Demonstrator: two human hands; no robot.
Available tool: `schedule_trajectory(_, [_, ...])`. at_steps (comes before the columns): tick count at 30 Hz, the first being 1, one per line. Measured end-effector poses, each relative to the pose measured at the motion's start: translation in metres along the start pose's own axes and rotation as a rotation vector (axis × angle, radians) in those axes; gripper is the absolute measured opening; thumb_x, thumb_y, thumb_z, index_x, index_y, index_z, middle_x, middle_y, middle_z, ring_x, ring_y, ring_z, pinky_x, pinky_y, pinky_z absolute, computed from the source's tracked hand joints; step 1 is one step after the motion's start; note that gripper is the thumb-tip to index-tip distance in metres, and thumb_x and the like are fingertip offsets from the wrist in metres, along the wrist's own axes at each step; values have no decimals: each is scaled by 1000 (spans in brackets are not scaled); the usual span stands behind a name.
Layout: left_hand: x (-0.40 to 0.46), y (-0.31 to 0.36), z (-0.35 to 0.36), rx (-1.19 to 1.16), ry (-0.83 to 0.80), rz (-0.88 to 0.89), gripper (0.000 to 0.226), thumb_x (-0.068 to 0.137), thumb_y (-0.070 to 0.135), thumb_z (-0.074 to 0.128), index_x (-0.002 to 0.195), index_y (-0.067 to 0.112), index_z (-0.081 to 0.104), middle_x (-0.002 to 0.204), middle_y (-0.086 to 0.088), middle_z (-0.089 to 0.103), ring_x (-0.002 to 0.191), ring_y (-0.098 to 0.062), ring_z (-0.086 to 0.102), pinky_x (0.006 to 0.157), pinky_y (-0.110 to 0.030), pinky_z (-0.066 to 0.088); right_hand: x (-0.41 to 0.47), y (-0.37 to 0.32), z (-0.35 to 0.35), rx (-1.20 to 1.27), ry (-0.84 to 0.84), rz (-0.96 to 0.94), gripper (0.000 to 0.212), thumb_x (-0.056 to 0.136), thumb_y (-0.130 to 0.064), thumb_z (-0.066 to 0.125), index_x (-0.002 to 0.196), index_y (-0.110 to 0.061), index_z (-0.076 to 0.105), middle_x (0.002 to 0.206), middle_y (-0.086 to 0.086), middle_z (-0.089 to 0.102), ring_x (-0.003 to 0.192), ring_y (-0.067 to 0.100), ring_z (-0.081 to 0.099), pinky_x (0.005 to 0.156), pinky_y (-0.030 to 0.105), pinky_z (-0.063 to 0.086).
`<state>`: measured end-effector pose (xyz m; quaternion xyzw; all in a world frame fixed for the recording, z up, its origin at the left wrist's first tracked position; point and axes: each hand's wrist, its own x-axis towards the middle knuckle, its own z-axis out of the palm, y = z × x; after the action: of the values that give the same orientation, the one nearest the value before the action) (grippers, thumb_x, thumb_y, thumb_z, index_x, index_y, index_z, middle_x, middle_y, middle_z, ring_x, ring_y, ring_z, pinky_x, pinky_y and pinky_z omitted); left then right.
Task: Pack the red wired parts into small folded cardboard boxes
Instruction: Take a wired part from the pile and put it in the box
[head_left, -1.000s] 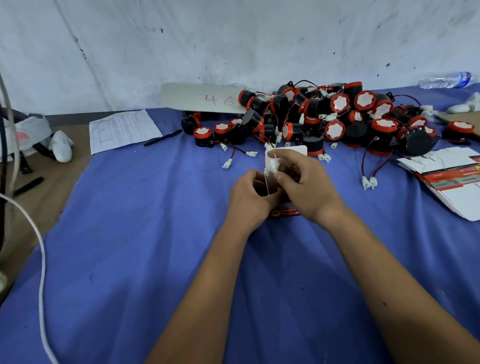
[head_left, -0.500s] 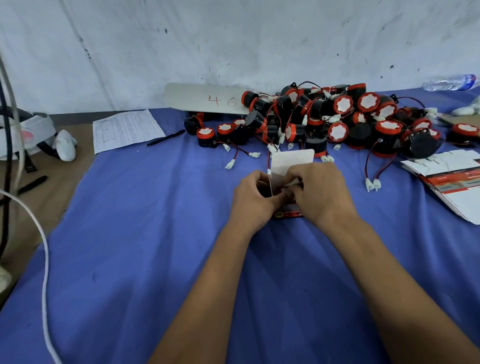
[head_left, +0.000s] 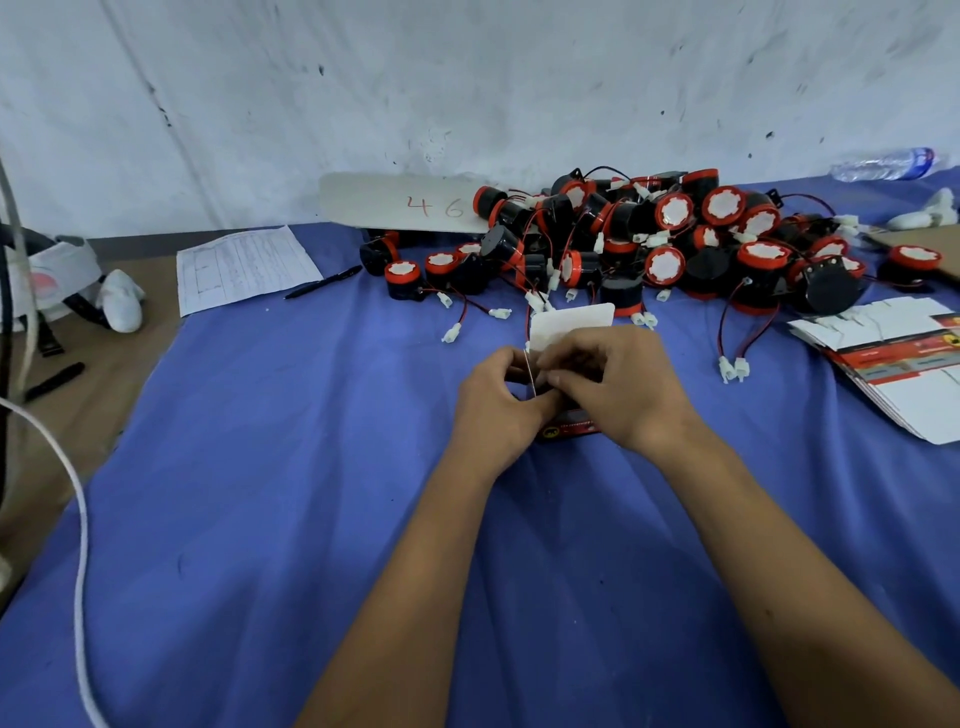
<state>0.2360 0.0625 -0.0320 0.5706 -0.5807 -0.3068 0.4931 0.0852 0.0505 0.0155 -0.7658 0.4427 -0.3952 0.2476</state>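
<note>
Two bare hands meet over a blue-covered bench (head_left: 260, 519). The left hand (head_left: 496, 402) and right hand (head_left: 626, 387) both curl their fingers around a small cardboard box (head_left: 569, 322), its white flap standing up. Just behind lies a pile of red wired parts (head_left: 649, 244); flat boxes (head_left: 893, 364) sit right.

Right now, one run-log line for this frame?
left hand: holds box | right hand: holds box, flap up | parts pile: behind

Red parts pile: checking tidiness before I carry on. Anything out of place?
The parts lie in a loose heap, wires tangled. A bottle lies on its side by the wall. Nothing looks spilled or damaged.
</note>
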Motion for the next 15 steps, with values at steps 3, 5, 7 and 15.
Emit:
schedule_trajectory(3, [-1,0,-4,-90,-84,-21,19,87,16,80,103,18,69,101,2,74,94,-15,72,78,-36,61,-1,2,2,47,-8,34,20,84,0,75,87,-19,80,86,-8,77,82,9,73,76,28,60])
schedule_trajectory(5, [-1,0,-11,-144,-151,-27,22,86,10,81,103,17,69,100,1,74,92,-14,70,72,-28,58,-2,2,4,27,0,10,18,84,2,75,88,-15,81,90,-6,77,84,9,73,77,24,59])
schedule_trajectory(7, [-2,0,-19,-192,-227,-41,31,82,7,84,108,16,70,105,0,75,96,-15,70,76,-26,57,-2,2,7,-38,-6,-29,18,83,4,74,89,-12,81,93,-3,76,86,12,72,79,23,57])
schedule_trajectory(15, [-2,-1,-22,-218,-269,-49,46,72,0,90,111,11,69,107,-7,75,99,-46,67,83,-37,63,-2,5,5,-286,-117,-246,18,79,3,71,80,-13,78,85,-2,71,86,16,63,74,25,49])
